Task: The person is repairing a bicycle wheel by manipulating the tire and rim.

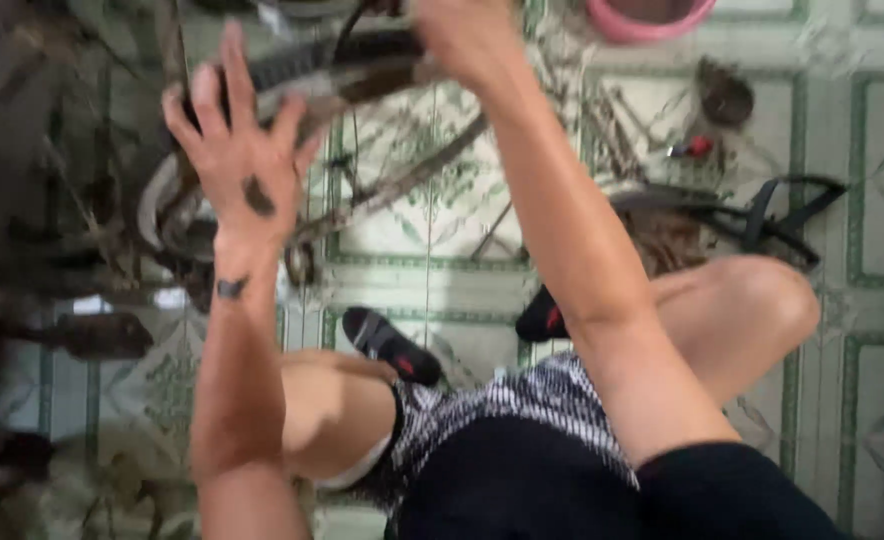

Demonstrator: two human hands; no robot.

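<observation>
head view, looking down: left hand (237, 165) spread flat, fingers splayed, grease-marked, hovering just over the tyre (307, 62) of a bike wheel (177, 215) lying on the tiled floor (662, 120). right hand (467, 38) reaches to the tyre's top edge; blurred, can't tell its grip. pink bowl (647, 18) beyond.

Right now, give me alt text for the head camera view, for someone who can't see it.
A seated person reaches both hands toward a bicycle wheel over a green-patterned tiled floor: the grease-smudged left hand is spread open against the tire, and the right hand is on the tire near the top edge. A pink basin and scattered tools lie beyond; the picture is blurred.
</observation>
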